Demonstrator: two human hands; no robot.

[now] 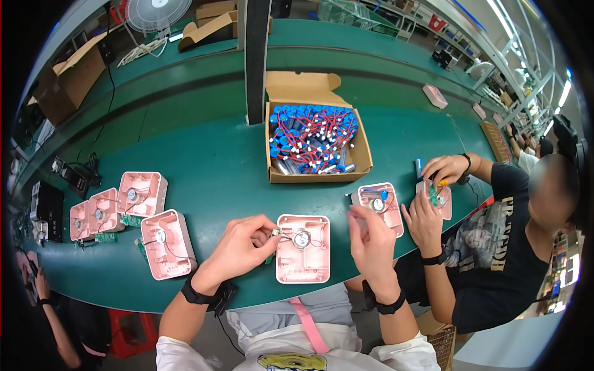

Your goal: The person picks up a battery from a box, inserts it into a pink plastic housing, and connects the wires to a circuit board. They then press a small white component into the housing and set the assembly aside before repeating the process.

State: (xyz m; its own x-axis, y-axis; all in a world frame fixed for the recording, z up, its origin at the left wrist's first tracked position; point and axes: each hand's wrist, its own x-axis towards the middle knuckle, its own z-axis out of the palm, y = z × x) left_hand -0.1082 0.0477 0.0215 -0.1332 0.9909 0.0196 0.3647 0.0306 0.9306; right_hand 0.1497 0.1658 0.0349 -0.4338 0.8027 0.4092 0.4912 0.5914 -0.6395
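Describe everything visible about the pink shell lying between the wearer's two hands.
The pink shell is a rounded-corner housing half that looks like moulded plastic, lying open side up on the green bench near its front edge. Inside sits a small round silvery part with thin wires running left. The left hand pinches a tiny component at its left edge, where the wires lead. The right hand hovers beside its right edge, fingers curled, apparently not touching it.

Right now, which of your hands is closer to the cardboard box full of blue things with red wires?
Right. The right hand is raised below the cardboard box, roughly under its right side. The left hand sits lower and further left, at the pink shell.
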